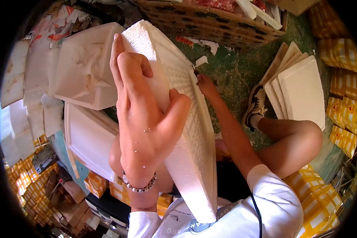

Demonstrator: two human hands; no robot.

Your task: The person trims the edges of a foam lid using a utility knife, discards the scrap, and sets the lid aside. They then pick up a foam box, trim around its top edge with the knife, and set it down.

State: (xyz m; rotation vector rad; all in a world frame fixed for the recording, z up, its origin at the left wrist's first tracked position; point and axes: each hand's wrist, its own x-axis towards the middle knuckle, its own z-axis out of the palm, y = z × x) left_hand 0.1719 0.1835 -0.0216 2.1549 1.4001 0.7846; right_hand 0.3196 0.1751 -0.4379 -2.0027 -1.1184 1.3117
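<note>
Foam slab [186,131] stands on edge over the person's lap. Left hand [142,115] clasps its near face, thumb over the top edge. Right hand [205,85] meets the slab's far edge; grip cannot be told. Open foam box [83,75] lies left of the slab, stacked foam sheets [301,91] right.

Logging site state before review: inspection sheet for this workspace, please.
Surface: green floor, scattered with foam crumbs.
Job's things: foam slab, held on edge, tilted.
Clutter: foam boxes on the left; stack of foam sheets on the right; yellow boxes around.
Hands: left hand grips the slab's face and edge; right hand at its far edge, grip hidden.
Cables: black cable across the white shirt.
Surroundings: wicker basket ahead; shoe on the floor.
</note>
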